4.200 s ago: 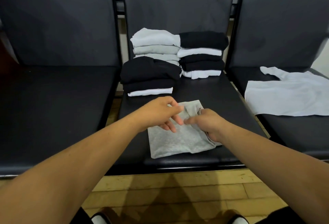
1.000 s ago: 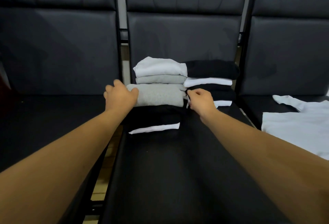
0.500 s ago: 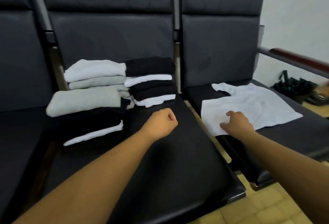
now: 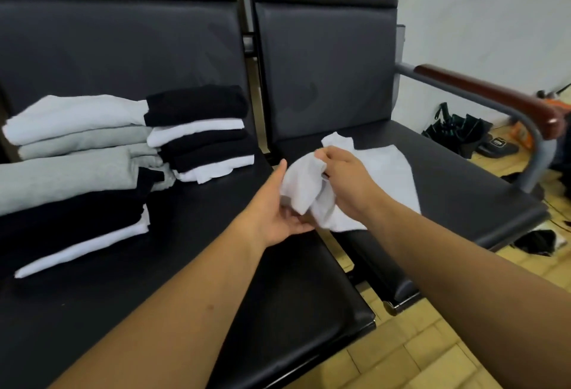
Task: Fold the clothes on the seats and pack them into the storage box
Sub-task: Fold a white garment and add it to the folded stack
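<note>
White T-shirt (image 4: 390,174) at the seat (image 4: 463,181) edge, pinched by the right hand (image 4: 347,186) over the flat left hand (image 4: 273,218), needs shaking open.

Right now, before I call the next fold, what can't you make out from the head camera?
- Storage box: nowhere in the head view.
- White shirt: the near part is bunched, partly behind the right hand that pinches it, so its outline is unclear.
- Left hand: the bunched cloth hides whether it grips.
- Front stack of folded clothes: cut off by the left edge.
- Floor items beyond the armrest: blurred and small.
</note>
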Demonstrator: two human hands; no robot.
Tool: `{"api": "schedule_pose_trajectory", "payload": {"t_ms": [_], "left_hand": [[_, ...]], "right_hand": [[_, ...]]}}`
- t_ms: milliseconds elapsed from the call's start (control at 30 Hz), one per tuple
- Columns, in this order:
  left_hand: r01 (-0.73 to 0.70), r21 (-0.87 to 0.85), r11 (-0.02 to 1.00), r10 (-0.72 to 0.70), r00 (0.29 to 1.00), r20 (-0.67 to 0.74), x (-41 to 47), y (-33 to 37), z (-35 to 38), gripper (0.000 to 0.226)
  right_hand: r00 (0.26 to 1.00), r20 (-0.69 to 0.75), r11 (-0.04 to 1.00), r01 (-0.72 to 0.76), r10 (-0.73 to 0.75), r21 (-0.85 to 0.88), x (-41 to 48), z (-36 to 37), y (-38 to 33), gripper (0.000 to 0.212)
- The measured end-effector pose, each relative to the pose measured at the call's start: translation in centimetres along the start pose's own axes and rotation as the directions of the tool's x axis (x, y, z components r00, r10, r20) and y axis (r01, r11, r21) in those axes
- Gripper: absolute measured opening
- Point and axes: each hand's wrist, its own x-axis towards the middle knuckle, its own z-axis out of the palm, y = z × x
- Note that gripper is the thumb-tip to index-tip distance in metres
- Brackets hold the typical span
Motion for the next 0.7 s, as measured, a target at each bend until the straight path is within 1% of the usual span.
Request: {"api": "schedule_pose_trajectory", "payload": {"t_ms": [67, 100, 133, 200, 233, 267, 333, 367, 400, 433, 467, 500, 533, 567, 600, 633, 667, 700], "left_hand": [[-0.049, -0.087, 0.995, 0.048, 0.999, -0.007, -1.2, 0.3, 0.2, 0.028], [-0.094, -0.096, 0.991, 0.089, 0.995, -0.054, -2.2, 0.5, 0.2, 0.021], [-0.14, -0.088, 0.986, 0.13, 0.986, -0.106, -2.8, 0.7, -0.2, 0.02], [-0.263, 0.047, 0.964, 0.267, 0.947, -0.18, -4.6, 1.4, -1.5, 0.018], [-0.322, 0.127, 0.938, 0.342, 0.921, -0.187, -5.6, 1.9, -2.1, 0.015], [-0.377, 0.185, 0.908, 0.408, 0.895, -0.181, -7.4, 2.6, -2.8, 0.015], [-0.452, 0.342, 0.824, 0.516, 0.849, -0.119, -10.8, 3.8, -4.4, 0.025], [-0.468, 0.494, 0.733, 0.566, 0.822, -0.063, -12.4, 4.3, -5.4, 0.026], [-0.447, 0.653, 0.611, 0.602, 0.798, -0.017, -14.0, 4.8, -6.4, 0.023], [-0.384, 0.798, 0.464, 0.628, 0.778, 0.009, -15.9, 5.4, -7.6, 0.022], [-0.306, 0.887, 0.346, 0.633, 0.774, 0.019, -17.3, 5.8, -8.6, 0.023], [-0.229, 0.942, 0.246, 0.642, 0.766, 0.019, -19.2, 6.0, -9.8, 0.021], [-0.17, 0.973, 0.156, 0.656, 0.754, 0.027, -20.4, 6.1, -10.5, 0.015], [-0.114, 0.991, 0.076, 0.686, 0.727, 0.031, -21.9, 6.0, -11.3, 0.011], [-0.077, 0.997, 0.01, 0.724, 0.688, 0.046, -23.0, 5.9, -11.8, 0.012], [-0.065, 0.997, -0.029, 0.758, 0.649, 0.064, -23.8, 5.6, -12.4, 0.013], [-0.071, 0.996, -0.062, 0.795, 0.599, 0.093, -25.0, 5.3, -12.8, 0.014], [-0.111, 0.99, -0.083, 0.83, 0.542, 0.13, -25.6, 5.2, -12.9, 0.013]], "right_hand": [[0.998, 0.061, 0.998, -0.002, 0.006, -0.056, -1.2, 1.2, -1.2, 0.019], [0.998, 0.058, 0.997, 0.024, -0.019, -0.078, -1.8, 1.6, -1.9, 0.022], [0.998, 0.05, 0.998, 0.047, -0.044, -0.051, -2.4, 1.9, -2.5, 0.025], [0.999, 0.036, 0.996, 0.033, -0.037, 0.085, -3.2, 2.4, -4.0, 0.026], [0.999, 0.043, 0.992, 0.02, -0.026, 0.127, -3.5, 2.3, -4.6, 0.024], [0.998, 0.064, 0.992, 0.014, -0.022, 0.127, -4.1, 2.7, -5.5, 0.027], [0.989, 0.134, 0.998, 0.057, -0.059, 0.022, -5.2, 3.0, -7.0, 0.05], [0.972, 0.203, 0.99, 0.13, -0.116, -0.056, -5.6, 3.1, -7.7, 0.061], [0.94, 0.295, 0.961, 0.227, -0.174, -0.158, -6.2, 3.3, -8.3, 0.063], [0.896, 0.396, 0.893, 0.335, -0.204, -0.299, -7.0, 3.7, -9.0, 0.054], [0.862, 0.476, 0.801, 0.407, -0.177, -0.439, -7.6, 4.0, -9.4, 0.041], [0.837, 0.53, 0.687, 0.464, -0.133, -0.559, -8.3, 4.6, -9.8, 0.032], [0.829, 0.549, 0.589, 0.498, -0.107, -0.636, -8.7, 5.0, -9.8, 0.026], [0.832, 0.542, 0.522, 0.515, -0.114, -0.68, -9.1, 5.8, -9.7, 0.02], [0.846, 0.51, 0.499, 0.513, -0.156, -0.698, -9.4, 6.4, -9.4, 0.012], [0.86, 0.465, 0.516, 0.503, -0.212, -0.694, -9.7, 6.8, -9.1, 0.005], [0.875, 0.406, 0.559, 0.481, -0.262, -0.675, -10.0, 7.5, -8.9, 0.009], [0.896, 0.331, 0.628, 0.443, -0.296, -0.639, -10.1, 7.7, -8.5, 0.015]]}}
